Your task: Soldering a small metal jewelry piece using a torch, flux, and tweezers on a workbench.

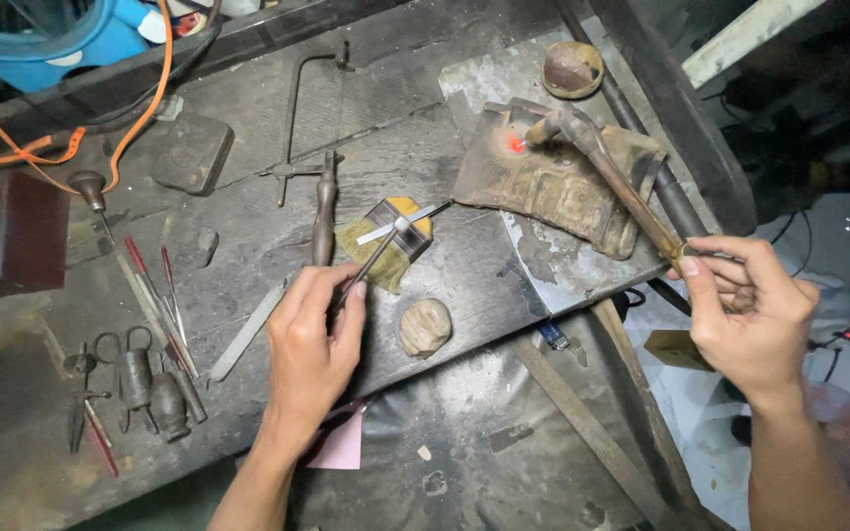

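1. Tweezers point(371, 264) sit pinched in the left hand point(309, 339), fingers clenched round the shaft, tips reaching up and away from the grip to a small flat metal strip point(400, 225).
2. That strip lies just past the tweezer tips, on a small dark block point(393, 212) resting on a yellowish pad point(382, 258); whether the tips actually clamp it, I cannot tell.
3. Right hand point(748, 313) is closed round the handle end of a torch point(614, 180), whose long stem runs up and left from the grip to a nozzle.
4. Just beyond that nozzle, a red glowing spot point(516, 145) shows on a charred, worn slab point(553, 177). Heating looks like the step in hand, with the strip held ready well apart from the glow.
5. My read: the next move calls for steady tweezers and a careful torch angle, since the heat sits well away from the strip.
6. Containers: a small round bowl point(573, 69) stands beyond the slab, its contents too dark to tell. A blue tub point(46, 44) sits far off past the left grip, its inside not visible.
7. Outward from the left grip: a pale lump point(424, 326) just beside it, files point(154, 295) and pliers point(135, 379) further out on the workbench point(248, 128).
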